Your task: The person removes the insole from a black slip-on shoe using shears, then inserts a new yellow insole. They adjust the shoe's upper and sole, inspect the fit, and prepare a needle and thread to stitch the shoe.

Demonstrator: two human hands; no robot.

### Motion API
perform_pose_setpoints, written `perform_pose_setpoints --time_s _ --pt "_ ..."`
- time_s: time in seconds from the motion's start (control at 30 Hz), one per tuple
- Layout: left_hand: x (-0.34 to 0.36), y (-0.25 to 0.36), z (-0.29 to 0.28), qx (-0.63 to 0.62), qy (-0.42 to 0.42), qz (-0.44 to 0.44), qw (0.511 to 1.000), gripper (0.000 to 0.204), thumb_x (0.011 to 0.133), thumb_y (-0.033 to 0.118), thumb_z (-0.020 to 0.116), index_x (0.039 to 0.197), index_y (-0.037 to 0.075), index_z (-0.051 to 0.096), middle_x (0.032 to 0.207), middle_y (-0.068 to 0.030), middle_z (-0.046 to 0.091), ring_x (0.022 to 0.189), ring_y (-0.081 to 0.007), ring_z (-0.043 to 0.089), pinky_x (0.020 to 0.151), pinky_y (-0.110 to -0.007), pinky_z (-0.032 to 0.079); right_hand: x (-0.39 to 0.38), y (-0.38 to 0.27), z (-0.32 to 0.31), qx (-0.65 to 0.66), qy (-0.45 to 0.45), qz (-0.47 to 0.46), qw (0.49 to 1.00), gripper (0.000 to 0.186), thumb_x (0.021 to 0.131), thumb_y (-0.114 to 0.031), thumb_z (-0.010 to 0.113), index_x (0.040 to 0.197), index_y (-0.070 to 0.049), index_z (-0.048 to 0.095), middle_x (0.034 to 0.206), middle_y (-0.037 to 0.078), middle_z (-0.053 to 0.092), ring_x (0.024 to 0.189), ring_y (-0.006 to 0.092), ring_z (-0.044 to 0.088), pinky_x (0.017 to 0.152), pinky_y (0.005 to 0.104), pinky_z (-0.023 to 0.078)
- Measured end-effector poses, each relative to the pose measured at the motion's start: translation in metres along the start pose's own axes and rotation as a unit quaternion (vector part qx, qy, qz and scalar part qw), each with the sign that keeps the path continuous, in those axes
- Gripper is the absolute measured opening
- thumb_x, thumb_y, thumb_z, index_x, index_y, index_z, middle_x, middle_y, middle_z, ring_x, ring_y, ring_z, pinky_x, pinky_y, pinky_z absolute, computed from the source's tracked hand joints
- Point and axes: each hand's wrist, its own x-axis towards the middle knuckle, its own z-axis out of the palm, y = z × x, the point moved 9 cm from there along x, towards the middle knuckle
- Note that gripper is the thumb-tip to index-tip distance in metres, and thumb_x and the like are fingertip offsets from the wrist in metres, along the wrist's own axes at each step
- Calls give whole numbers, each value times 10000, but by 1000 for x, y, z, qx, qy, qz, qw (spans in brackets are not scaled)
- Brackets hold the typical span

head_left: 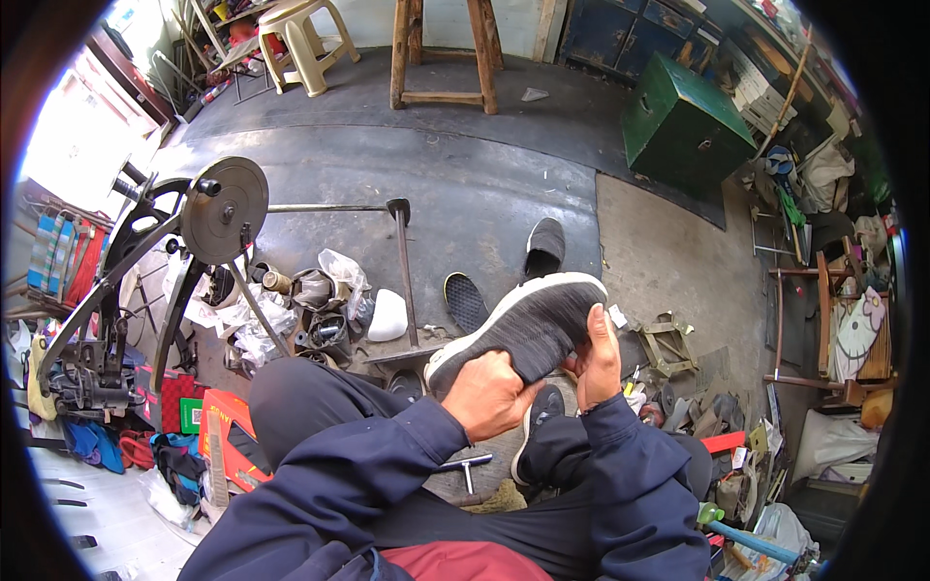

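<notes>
"In the head view, where is the shoe?"

"The dark shoe (536,327) with the pale sole is up between both hands, slightly toward 5 o'clock from the middle. It is tilted, with its sole edge along the upper side and one end raised toward 2 o'clock."

"And the left grip (489,395)?"

"Curled closed on the shoe's lower edge, knuckles up. Most of the shoe lies toward 1 o'clock from it; some fingertips are hidden."

"The right grip (596,360)?"

"Clasping the shoe's raised end, thumb upright along it, fingers partly out of sight. The shoe lies toward 10 o'clock from it."

"What's around them?"

"On the floor (339,160), a grey shoe (546,246) sits just past 12 o'clock from the held one, and a dark insole-like piece (466,301) toward 10. A metal T-shaped tool (467,464) is near 6 o'clock from the left grip. A green box (684,126) stands at 2 o'clock, well apart."
</notes>
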Motion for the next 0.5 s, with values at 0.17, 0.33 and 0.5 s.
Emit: perform_pose_setpoints --time_s 0.17,0.33,0.5 --pt "-6 18 17 -35 -38 81 995 171 910 107 690 1007 -35 684 799 -245 653 725 -446 648 664 -497 525 2 -6 4 -18 0 -79 997 568 888 -194 835 1343 -34 535 1224 73 655 1112 191 630 1017 330 473" --pt "-11 29 20 -36 -70 103 992 209 935 127 630 785 -18 632 707 -237 644 670 -416 660 631 -490 520 1 5 -1 -55 -5 -95 994 523 859 -137 856 1286 -23 576 1172 76 687 1058 186 651 974 327 500" --pt "-14 29 24 -22 -99 91 991 299 940 153 629 702 -25 651 635 -240 622 622 -415 651 626 -488 524 3 16 -5 -74 5 -96 993 508 857 -116 855 1275 -16 583 1155 75 695 1042 182 655 964 325 505"
